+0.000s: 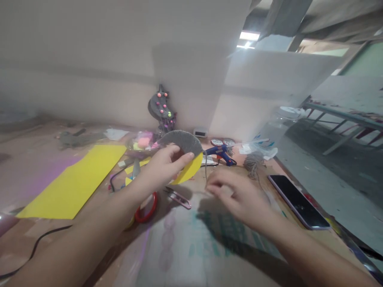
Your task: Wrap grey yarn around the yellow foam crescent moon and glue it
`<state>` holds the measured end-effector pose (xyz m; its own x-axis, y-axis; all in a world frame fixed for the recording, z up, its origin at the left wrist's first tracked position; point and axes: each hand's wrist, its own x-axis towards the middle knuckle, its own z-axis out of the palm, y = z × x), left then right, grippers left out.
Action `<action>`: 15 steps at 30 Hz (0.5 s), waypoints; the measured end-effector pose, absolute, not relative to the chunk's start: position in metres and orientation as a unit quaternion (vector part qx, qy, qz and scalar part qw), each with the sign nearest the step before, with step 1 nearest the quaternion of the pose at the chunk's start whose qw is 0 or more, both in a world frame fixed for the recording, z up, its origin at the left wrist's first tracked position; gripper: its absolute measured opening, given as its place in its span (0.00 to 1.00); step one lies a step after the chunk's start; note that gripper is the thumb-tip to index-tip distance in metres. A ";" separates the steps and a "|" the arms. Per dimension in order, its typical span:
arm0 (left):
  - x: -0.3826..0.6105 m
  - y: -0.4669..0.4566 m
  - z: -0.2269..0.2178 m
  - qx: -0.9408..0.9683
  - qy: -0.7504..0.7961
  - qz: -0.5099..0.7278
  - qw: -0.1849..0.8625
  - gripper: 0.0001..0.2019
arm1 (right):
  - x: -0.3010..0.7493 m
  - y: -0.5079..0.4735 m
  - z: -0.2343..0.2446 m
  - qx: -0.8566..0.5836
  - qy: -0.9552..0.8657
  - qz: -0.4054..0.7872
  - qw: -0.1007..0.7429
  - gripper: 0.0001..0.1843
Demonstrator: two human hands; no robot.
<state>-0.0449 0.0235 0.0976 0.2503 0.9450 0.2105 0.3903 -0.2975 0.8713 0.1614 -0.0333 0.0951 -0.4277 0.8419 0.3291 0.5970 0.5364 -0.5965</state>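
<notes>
My left hand [167,163] grips a curved yellow card piece [191,168] between thumb and fingers. Grey yarn [184,139] covers the card's upper part, and bare yellow shows below. From its right edge a strand of grey yarn [206,169] hangs down to my right hand [236,191], whose thumb and forefinger pinch it. Under my left forearm lie red-handled scissors [146,209], partly hidden. Pink thread snips [179,198] rest on the table between my hands. Beyond my right hand sits a ball of grey yarn [253,162].
A grey crescent with coloured pompoms [161,105] leans against the wall. A blue glue gun [220,151] lies behind my hands, near a bowl of pompoms [142,142]. Yellow card [77,179] is at left; a phone [297,201] and clear jar [278,125] are at right.
</notes>
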 end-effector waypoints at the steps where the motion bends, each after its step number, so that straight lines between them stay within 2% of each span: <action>1: -0.044 0.023 0.097 0.705 0.476 0.387 0.356 0.20 | 0.167 -0.028 0.101 -0.461 -0.797 0.172 0.349 0.08; 2: -0.043 0.021 0.096 0.705 0.477 0.388 0.352 0.19 | 0.172 -0.023 0.105 -0.481 -0.768 0.168 0.388 0.07; 4: -0.040 0.019 0.094 0.706 0.476 0.396 0.344 0.18 | 0.177 -0.013 0.106 -0.490 -0.716 0.241 0.435 0.14; 6: -0.038 0.017 0.091 0.712 0.469 0.401 0.336 0.17 | 0.175 -0.007 0.099 -0.473 -0.683 0.333 0.446 0.23; 8: -0.037 0.017 0.088 0.719 0.472 0.395 0.323 0.17 | 0.169 -0.005 0.091 -0.468 -0.673 0.377 0.431 0.24; 11: -0.038 0.023 0.082 0.725 0.489 0.384 0.298 0.17 | 0.166 -0.004 0.087 -0.491 -0.693 0.372 0.374 0.16; 15: -0.045 0.033 0.080 0.725 0.509 0.373 0.277 0.19 | 0.195 0.010 0.088 -0.551 -0.766 0.277 0.180 0.13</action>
